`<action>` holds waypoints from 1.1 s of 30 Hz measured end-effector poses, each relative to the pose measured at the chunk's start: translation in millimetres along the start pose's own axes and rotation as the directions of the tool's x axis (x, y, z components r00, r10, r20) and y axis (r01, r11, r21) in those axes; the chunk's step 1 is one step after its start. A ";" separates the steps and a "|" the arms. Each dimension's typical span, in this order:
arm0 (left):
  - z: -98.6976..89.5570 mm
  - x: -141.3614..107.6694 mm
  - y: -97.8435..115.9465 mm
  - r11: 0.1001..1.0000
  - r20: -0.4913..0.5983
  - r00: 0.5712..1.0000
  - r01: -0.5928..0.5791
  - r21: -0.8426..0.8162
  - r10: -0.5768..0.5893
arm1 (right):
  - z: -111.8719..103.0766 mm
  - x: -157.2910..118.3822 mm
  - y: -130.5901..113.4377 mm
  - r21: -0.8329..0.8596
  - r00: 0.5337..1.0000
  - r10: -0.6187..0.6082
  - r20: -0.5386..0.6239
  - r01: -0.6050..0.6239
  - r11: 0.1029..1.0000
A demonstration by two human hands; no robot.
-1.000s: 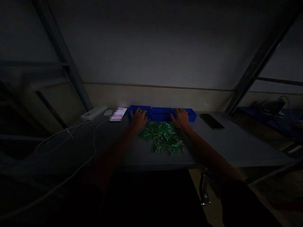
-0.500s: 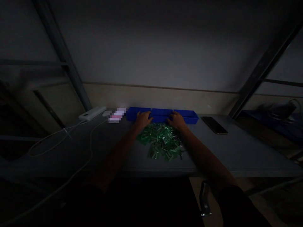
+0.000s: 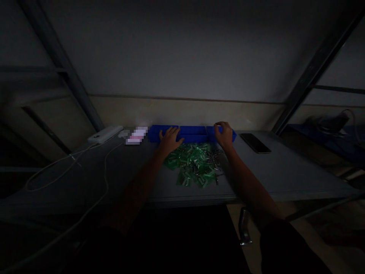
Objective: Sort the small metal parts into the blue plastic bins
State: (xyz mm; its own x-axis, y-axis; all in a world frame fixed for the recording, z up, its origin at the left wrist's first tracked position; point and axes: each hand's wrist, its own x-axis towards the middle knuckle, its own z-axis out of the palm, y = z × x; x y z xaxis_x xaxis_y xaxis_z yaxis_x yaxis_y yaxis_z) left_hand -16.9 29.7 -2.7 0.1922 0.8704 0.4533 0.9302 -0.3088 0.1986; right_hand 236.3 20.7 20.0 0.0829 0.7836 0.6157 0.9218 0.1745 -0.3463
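Three blue plastic bins stand in a row at the back of the table: the left bin (image 3: 155,134), the middle bin (image 3: 194,137) and the right bin (image 3: 211,136). My left hand (image 3: 169,141) lies with spread fingers over the front edge near where the left and middle bins meet. Over the right bin is my right hand (image 3: 225,134), its fingers curled in; whatever may be between them is hidden. In front of the bins lies a pile of small green plastic bags (image 3: 195,160) with pale pieces inside. Loose dark metal pieces (image 3: 214,156) lie at the pile's right side.
A dark phone (image 3: 255,143) rests right of the bins. To the left are a lit screen (image 3: 137,136), blurred out, and a white power bank (image 3: 105,134) with a pale cable (image 3: 106,175). Metal posts (image 3: 309,72) flank the grey table (image 3: 176,196). The scene is dim.
My right hand has moved right and up from the middle bin's front edge to over the right bin, its fingers curling. My left hand's fingers have spread. The view has shifted slightly.
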 end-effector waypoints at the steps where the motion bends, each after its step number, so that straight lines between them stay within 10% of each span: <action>1: -0.9 0.0 0.6 1.000 0.001 1.000 -0.006 -0.002 0.006 | -5.2 -2.1 6.5 0.015 0.997 0.056 -0.056 -0.055 0.998; 10: -13.1 -14.7 11.6 0.987 -0.130 0.990 -0.068 -0.144 0.049 | 5.3 -36.5 20.2 -0.023 0.962 0.216 0.167 -0.216 0.976; 18: -23.1 -33.3 49.6 0.791 0.057 0.851 -0.458 -0.405 0.522 | 20.5 -44.1 2.3 -0.052 0.938 0.179 0.296 -0.172 0.984; 33: -9.2 -29.8 28.7 0.832 0.142 0.884 -0.352 -0.429 0.446 | 17.2 -44.6 -3.8 -0.215 0.905 0.059 0.422 0.037 0.976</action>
State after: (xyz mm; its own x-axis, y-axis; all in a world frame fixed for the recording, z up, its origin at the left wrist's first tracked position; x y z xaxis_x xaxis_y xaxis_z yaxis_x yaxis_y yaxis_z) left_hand 1.2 -8.7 -2.4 0.6294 0.6854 0.3661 0.5723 -0.7276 0.3783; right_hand 222.7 -4.6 -18.3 -0.0305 0.9709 0.2376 0.9840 0.0709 -0.1635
